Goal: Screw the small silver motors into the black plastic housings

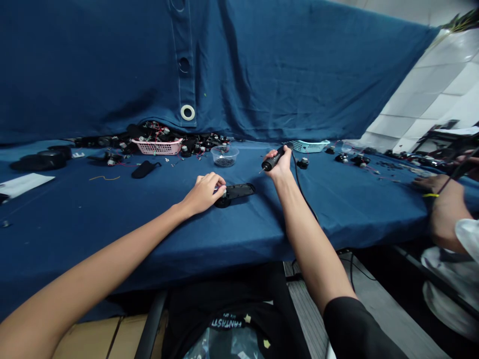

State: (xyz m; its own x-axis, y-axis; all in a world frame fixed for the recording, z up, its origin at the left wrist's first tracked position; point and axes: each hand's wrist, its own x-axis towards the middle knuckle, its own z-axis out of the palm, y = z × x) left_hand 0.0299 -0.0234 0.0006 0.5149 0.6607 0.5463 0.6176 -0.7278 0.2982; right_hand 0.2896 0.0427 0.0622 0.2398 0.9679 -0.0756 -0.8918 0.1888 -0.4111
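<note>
My left hand point(205, 193) is closed at the left end of a black plastic housing point(240, 191), which lies open side up on the blue cloth. Its fingertips pinch by a small pale part, perhaps a motor, at the housing's round end; the fingers partly hide it. My right hand point(281, 162) wraps round a black corded electric screwdriver point(274, 159), raised above the cloth to the right of the housing. The thin bit points down and left, apart from the housing. Behind the housing stands a clear round tub point(224, 155) of small dark pieces, likely screws.
Behind are a pink basket point(159, 147) heaped with wired parts and a teal basket point(310, 146). A black cover point(145, 169) and white paper point(26, 184) lie to the left. The screwdriver's cable point(303, 192) hangs over the table edge. Another person's arm point(447, 209) is at right.
</note>
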